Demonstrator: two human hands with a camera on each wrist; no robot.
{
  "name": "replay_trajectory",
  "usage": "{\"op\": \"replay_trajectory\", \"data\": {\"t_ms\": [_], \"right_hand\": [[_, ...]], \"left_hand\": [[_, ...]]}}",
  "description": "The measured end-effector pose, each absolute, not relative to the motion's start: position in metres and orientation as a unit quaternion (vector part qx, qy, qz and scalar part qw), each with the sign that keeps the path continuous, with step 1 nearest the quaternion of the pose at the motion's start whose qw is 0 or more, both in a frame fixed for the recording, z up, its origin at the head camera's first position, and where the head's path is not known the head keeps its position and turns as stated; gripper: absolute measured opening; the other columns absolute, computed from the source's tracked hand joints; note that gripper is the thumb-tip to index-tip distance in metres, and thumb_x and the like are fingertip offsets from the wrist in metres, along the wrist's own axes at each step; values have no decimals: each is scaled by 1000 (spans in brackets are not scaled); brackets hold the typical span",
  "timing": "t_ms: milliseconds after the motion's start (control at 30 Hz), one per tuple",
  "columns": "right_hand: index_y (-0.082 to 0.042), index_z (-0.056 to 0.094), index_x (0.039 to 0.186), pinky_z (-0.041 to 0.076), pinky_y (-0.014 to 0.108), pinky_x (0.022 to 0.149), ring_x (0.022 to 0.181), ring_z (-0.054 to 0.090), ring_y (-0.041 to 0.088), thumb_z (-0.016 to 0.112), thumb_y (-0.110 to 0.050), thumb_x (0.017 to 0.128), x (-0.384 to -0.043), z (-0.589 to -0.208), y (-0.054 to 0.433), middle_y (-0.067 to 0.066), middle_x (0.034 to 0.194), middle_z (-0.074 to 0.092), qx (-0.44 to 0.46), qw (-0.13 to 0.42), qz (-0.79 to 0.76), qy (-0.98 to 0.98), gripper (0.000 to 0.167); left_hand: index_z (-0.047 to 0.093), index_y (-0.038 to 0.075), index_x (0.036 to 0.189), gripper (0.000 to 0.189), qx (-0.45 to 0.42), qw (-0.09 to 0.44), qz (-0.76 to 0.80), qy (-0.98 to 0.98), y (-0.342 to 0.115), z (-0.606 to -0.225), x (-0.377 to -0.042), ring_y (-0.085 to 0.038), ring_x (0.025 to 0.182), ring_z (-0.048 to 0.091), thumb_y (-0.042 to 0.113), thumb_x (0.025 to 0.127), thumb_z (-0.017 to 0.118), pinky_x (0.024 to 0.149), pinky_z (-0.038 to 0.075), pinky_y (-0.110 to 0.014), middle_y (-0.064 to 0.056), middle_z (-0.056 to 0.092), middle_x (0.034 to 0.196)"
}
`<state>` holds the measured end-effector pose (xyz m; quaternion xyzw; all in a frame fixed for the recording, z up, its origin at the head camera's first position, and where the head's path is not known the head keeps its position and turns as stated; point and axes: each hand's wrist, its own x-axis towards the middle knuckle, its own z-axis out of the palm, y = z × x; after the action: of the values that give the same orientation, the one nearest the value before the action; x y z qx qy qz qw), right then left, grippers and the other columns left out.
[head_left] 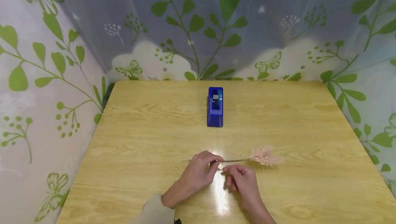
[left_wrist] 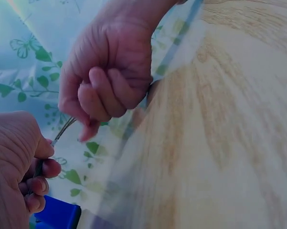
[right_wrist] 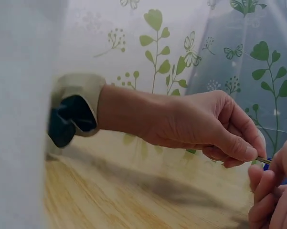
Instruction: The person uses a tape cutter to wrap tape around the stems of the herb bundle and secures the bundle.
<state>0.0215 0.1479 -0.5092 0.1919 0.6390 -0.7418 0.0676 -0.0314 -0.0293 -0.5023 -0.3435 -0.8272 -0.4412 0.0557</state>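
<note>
Hands (head_left: pixel 216 174) pinch sprig (head_left: pixel 247 158) mid-table (head_left: pixel 139 131), seemingly far from edges.

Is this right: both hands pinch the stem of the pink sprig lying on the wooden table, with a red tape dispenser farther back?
Not quite. The tape dispenser is blue, not red, as the head view shows. The rest holds: the left hand and right hand both pinch the stem of the pink sprig on the wooden table.

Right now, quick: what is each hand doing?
Left hand: pinching the thin stem of the pink feathery artificial sprig.
Right hand: fingers curled at the same stem; a real grip cannot be told.
</note>
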Motion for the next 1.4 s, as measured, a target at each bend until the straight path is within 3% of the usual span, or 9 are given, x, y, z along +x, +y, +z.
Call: {"op": "replay_trajectory", "data": {"t_ms": [300,667,933,1133,1300,1400], "right_hand": [[-7,77,97,33,16,45,47,44,2,59,-2,99,28,-511,145,-6,57,57,137,70,-842,517,18],[-7,61,97,40,18,53,54,49,4,57,-4,99,24,-505,146,-4,69,63,154,119,-864,464,5],[-4,69,97,42,23,54,55,49,7,59,-7,100,26,-501,155,-4,65,58,142,142,-841,503,11],[-9,74,100,44,20,59,59,52,3,52,-4,102,27,-503,159,-6,73,66,100,137,-885,433,23],[-8,64,108,39,23,65,65,46,10,34,1,103,25,-511,158,-5,77,64,12,185,-916,356,31],[-10,60,107,39,26,68,67,46,12,34,0,104,24,-512,158,-5,77,61,-6,211,-903,374,29]], "left_hand": [[79,7,107,18,-351,58,-437,-827,-27,-500,-31,-9,78,65,-2,93,71,67,55,-20,-3,78,92],[79,9,108,18,-350,54,-432,-830,-23,-499,-32,-9,78,64,-1,95,70,67,53,-19,-2,78,93],[79,9,107,18,-357,55,-432,-827,-18,-499,-34,-7,79,63,-1,95,70,68,52,-17,-2,78,92],[79,9,108,19,-357,54,-432,-826,-16,-499,-34,-8,78,63,-1,94,70,67,50,-13,-2,78,93],[80,9,107,17,-348,56,-440,-826,-20,-503,-32,-7,78,62,0,95,71,67,52,-18,-1,77,92],[80,9,105,17,-346,65,-444,-824,-24,-506,-31,-6,78,62,-1,94,73,66,53,-19,0,77,90]]}}
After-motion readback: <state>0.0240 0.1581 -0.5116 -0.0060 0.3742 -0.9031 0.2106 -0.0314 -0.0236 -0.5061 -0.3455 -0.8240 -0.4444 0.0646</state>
